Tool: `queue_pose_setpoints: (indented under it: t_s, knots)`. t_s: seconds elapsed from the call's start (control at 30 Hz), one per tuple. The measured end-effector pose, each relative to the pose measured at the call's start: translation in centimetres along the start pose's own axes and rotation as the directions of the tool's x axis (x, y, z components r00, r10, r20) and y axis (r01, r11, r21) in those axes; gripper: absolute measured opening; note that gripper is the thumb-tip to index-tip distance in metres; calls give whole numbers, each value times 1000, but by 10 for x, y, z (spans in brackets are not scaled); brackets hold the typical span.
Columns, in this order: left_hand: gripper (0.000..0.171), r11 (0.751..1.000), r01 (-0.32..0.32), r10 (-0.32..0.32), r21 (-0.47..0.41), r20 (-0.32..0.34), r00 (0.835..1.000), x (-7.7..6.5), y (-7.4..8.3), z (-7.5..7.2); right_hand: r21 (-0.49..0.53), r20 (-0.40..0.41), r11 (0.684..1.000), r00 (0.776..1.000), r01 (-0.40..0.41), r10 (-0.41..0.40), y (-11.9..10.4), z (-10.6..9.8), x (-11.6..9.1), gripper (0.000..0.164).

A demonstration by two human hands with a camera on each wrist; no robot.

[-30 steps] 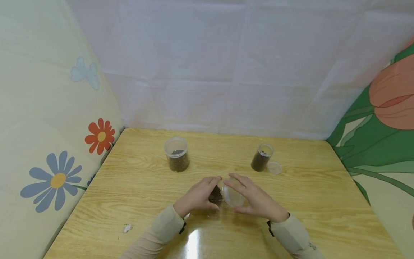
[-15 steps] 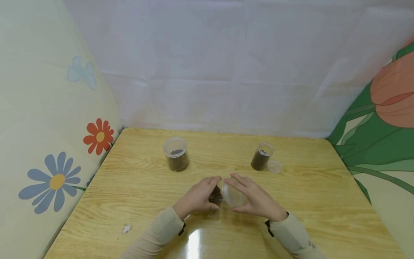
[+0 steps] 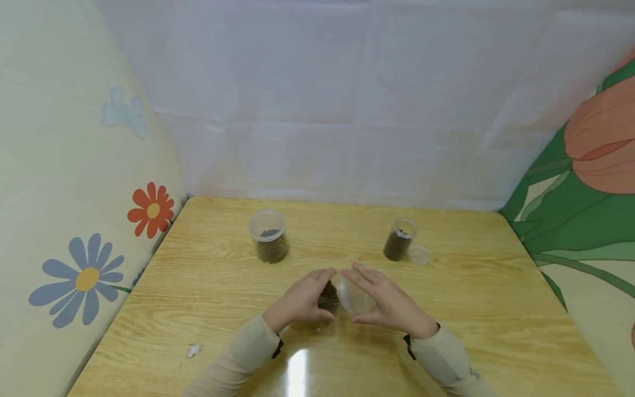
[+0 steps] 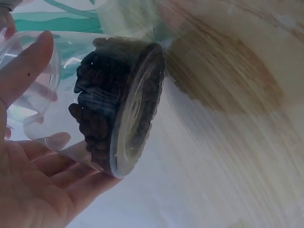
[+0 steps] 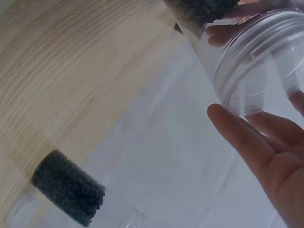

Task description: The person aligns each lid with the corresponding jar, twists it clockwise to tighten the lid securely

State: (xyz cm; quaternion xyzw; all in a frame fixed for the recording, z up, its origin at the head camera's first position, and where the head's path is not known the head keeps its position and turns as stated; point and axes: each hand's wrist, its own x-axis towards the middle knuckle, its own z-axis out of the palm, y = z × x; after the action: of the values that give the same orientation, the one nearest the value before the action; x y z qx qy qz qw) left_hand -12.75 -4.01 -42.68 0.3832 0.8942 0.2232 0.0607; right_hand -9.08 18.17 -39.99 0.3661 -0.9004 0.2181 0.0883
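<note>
The jar (image 4: 135, 109) is held at three o'clock from the left hand (image 3: 301, 299), nine from the right hand (image 3: 393, 304). It is clamped between both hands' widely parted fingers (image 4: 29, 66).

Prob. a small makeshift booth, i.e. a wood-grain tabletop (image 3: 223, 298) boxed in on 3 sides; bldg type (home, office etc.) can't tell. Along the far edge there's a plain white sheet (image 3: 317, 110) w/ fold creases, approx. corner to corner. L edge has a cream printed panel (image 3: 49, 182) w/ a blue daisy (image 3: 87, 279), a red flower (image 3: 153, 210) & a pale-blue butterfly-type motif (image 3: 124, 113); R edge has a 2nd printed panel (image 3: 595, 320) w/ a big coral bloom (image 3: 602, 138) & green leaves (image 3: 570, 234), and bright glare (image 3: 297, 372) shows on the glossy surface toward the near edge.
</note>
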Motion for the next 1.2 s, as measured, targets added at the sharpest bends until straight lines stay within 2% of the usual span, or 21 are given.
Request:
queue_pose_setpoints:
  t_s: [0.13,0.27,0.47,0.6,0.77,0.9,1.0,1.13,1.2]
  knots:
    - [92,996,16,-16,-82,-7,1000,1,-4,3,19,19,999,999,-28,27,0,-3,-2,94]
    - [90,983,38,-45,-180,-33,998,1,-8,8,46,11,998,999,-51,51,3,-6,-8,94]
    - [86,938,3,-49,-347,-126,991,6,-13,12,63,5,990,992,-123,123,10,-14,-23,97]
    - [88,917,16,-92,-398,-174,980,10,-15,13,64,34,984,986,-167,165,13,-16,-31,94]
    - [91,879,56,-184,-473,-230,956,16,-17,14,59,61,976,976,-211,207,14,-15,-39,88]
    - [93,858,67,-249,-510,-299,921,25,-21,13,45,52,976,976,-215,213,15,-14,-42,83]
    - [94,841,51,-274,-539,-341,899,35,-25,12,40,48,977,977,-210,208,15,-13,-43,81]
    - [95,801,40,-297,-597,-339,892,51,-34,13,44,56,975,975,-220,217,15,-13,-45,79]
    - [95,791,56,-317,-610,-330,889,60,-38,13,47,66,973,972,-227,224,15,-13,-47,79]
